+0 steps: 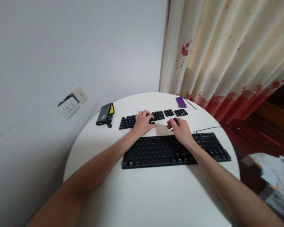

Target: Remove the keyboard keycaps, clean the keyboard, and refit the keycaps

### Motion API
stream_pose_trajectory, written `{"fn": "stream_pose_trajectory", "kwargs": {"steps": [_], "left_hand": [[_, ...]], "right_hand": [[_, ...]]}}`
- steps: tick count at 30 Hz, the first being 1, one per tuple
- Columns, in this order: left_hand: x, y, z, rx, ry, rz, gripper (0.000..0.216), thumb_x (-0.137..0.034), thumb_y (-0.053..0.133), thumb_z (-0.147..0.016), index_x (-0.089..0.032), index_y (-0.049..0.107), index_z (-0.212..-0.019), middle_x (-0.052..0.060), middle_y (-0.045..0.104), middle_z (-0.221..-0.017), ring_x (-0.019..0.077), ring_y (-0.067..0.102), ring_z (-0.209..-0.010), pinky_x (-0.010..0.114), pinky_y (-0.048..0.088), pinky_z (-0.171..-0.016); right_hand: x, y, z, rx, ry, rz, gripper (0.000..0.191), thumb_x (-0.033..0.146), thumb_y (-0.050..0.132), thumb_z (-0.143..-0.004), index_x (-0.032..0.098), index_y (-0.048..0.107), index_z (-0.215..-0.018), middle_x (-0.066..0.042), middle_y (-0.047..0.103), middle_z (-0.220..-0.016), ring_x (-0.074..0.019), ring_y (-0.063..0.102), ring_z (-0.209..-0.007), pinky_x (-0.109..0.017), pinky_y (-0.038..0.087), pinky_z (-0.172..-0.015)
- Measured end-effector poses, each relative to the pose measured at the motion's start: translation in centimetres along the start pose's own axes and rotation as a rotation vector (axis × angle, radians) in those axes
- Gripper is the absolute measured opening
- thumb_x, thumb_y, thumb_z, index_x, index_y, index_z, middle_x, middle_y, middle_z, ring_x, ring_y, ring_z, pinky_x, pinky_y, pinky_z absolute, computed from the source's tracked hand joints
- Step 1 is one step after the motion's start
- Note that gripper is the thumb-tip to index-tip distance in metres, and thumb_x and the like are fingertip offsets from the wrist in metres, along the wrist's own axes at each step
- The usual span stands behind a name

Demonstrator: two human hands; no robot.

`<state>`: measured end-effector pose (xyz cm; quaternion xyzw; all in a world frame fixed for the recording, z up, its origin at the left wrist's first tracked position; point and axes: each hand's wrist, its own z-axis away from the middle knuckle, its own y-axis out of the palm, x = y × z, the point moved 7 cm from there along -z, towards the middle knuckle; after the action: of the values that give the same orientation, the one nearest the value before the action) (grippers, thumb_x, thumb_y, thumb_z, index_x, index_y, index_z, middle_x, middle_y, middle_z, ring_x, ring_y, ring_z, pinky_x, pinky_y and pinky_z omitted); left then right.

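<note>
My left hand [143, 123] rests over rows of loose black keycaps [127, 121], its thumb held apart from its bent fingers. A single black keycap [153, 123] lies close to that thumb. My right hand [181, 127] is closed around what looks like a wire keycap puller [176, 120], with a dark middle and thin wire showing at both sides. Below both hands lies a black keyboard [153, 148]. Its main key area is mostly stripped to small stems, while the bottom row still carries caps. My right wrist and forearm cover part of it.
Two smaller keycap groups [168, 113] sit right of the main rows. A grey and yellow pouch [105, 114] lies at the left. At the back right are a purple cloth [181, 102] and a thin stick-like tool [190, 103]. The keyboard cable [208, 128] crosses the round white table [123, 195].
</note>
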<state>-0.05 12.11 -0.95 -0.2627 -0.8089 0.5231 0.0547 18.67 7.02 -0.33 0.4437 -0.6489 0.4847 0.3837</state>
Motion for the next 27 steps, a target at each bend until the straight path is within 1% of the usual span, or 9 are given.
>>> {"fn": "stream_pose_trajectory", "kwargs": {"steps": [4,8,13,20,27], "left_hand": [[0.33,0.1,0.02,-0.018,-0.033,-0.009,0.046,-0.039,0.076,-0.075,-0.024,0.06,-0.116,0.009,0.051,-0.123,0.0318,0.041,-0.115,0.047,0.035,-0.094],[0.68,0.35,0.05,-0.033,-0.047,-0.018,0.051,-0.038,0.076,-0.075,-0.024,0.057,-0.12,0.011,0.05,-0.124,0.0331,0.041,-0.115,0.048,0.035,-0.092],[0.92,0.59,0.11,-0.027,-0.064,-0.028,0.052,-0.039,0.074,-0.076,-0.023,0.055,-0.122,0.011,0.05,-0.124,0.0337,0.041,-0.115,0.048,0.034,-0.093],[0.91,0.38,0.13,-0.04,-0.085,-0.066,0.052,-0.042,0.074,-0.076,-0.023,0.056,-0.121,0.012,0.05,-0.125,0.0345,0.041,-0.114,0.048,0.034,-0.092],[0.71,0.31,0.21,-0.03,-0.082,-0.046,0.051,-0.041,0.071,-0.077,-0.022,0.055,-0.122,0.013,0.05,-0.125,0.0349,0.04,-0.114,0.049,0.033,-0.093]], "right_hand": [[0.0,0.03,0.01,0.008,-0.001,-0.005,0.035,0.043,0.049,-0.09,0.014,0.067,-0.082,-0.009,0.071,-0.072,-0.0193,0.066,-0.068,-0.031,0.05,-0.067],[0.08,0.04,-0.05,0.016,-0.009,0.0,0.035,0.042,0.048,-0.091,0.014,0.067,-0.082,-0.009,0.071,-0.072,-0.0193,0.066,-0.068,-0.031,0.05,-0.067],[0.19,0.07,-0.06,0.02,-0.014,0.009,0.034,0.042,0.049,-0.091,0.014,0.067,-0.081,-0.009,0.072,-0.072,-0.0189,0.066,-0.068,-0.031,0.05,-0.068],[-0.04,0.12,-0.06,0.027,-0.01,0.007,0.035,0.042,0.049,-0.091,0.014,0.067,-0.081,-0.009,0.071,-0.073,-0.019,0.066,-0.069,-0.03,0.05,-0.067],[-0.12,0.19,-0.02,0.039,-0.008,0.0,0.035,0.043,0.05,-0.091,0.014,0.067,-0.082,-0.009,0.072,-0.073,-0.019,0.066,-0.068,-0.03,0.05,-0.067]]}}
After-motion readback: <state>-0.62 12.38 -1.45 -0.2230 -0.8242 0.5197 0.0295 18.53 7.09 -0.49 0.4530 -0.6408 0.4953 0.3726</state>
